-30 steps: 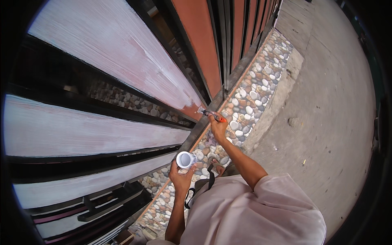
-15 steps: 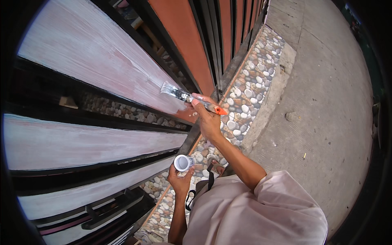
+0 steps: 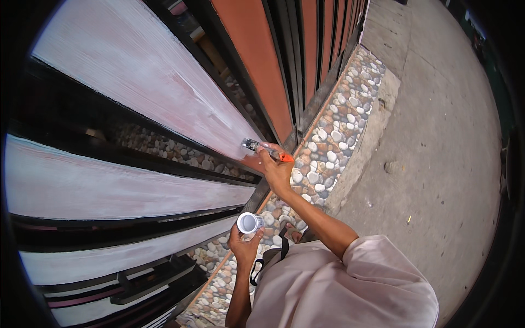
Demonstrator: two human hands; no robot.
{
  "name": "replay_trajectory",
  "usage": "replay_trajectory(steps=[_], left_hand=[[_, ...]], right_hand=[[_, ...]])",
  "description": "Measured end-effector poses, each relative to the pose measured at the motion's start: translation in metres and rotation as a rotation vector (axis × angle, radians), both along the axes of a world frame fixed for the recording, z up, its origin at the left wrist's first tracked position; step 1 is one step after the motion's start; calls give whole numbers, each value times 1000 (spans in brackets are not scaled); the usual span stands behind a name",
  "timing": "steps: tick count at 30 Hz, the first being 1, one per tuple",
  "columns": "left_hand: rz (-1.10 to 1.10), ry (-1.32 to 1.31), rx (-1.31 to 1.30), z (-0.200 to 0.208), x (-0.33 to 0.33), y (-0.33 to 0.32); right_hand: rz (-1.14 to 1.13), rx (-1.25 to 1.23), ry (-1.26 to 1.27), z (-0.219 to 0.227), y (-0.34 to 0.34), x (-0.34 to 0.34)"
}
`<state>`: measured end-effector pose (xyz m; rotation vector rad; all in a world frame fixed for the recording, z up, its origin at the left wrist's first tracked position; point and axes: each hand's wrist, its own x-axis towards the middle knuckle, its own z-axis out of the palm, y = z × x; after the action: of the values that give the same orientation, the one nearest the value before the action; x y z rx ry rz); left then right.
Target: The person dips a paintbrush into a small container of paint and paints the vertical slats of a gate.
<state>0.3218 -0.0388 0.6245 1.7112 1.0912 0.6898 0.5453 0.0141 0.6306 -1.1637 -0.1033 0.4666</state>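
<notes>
My right hand [image 3: 279, 170] is closed around a paintbrush [image 3: 252, 145] with a dark, paint-smeared ferrule and an orange handle end. The brush meets the lower end of a fence slat [image 3: 147, 71] coated in streaky whitish paint; its bristles hardly show. A patch of reddish-brown remains visible at that slat's bottom, just beside my fingers. Lower down, my left hand [image 3: 244, 246] grips a small white plastic cup [image 3: 250, 223] from below and the sides. The cup's mouth faces up, showing a pale inside; how much paint it holds I cannot tell.
Other whitish slats [image 3: 126, 188] fan out at left between black rails. Reddish-brown slats [image 3: 254, 52] continue beyond. A black metal piece [image 3: 156, 281] juts out at lower left. Pebble-set edging [image 3: 350, 109] follows the fence base, with concrete paving [image 3: 432, 153] to the right.
My right hand has brought the brush down the slat toward its lower end, and the bristles now show less. The cup stays in my left hand; the whole view has shifted slightly.
</notes>
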Motion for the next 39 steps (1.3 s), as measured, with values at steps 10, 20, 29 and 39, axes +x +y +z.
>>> replay_trajectory(steps=[10, 20, 29, 39], left_hand=[[33, -40, 35, 1, -1, 5], [42, -43, 80, 7, 4, 5], [9, 62, 179, 5, -3, 7], [62, -45, 148, 20, -1, 3]], right_hand=[[98, 623, -240, 205, -7, 14], [139, 70, -317, 110, -22, 5], [190, 109, -283, 115, -19, 8], [70, 524, -693, 286, 2, 38]])
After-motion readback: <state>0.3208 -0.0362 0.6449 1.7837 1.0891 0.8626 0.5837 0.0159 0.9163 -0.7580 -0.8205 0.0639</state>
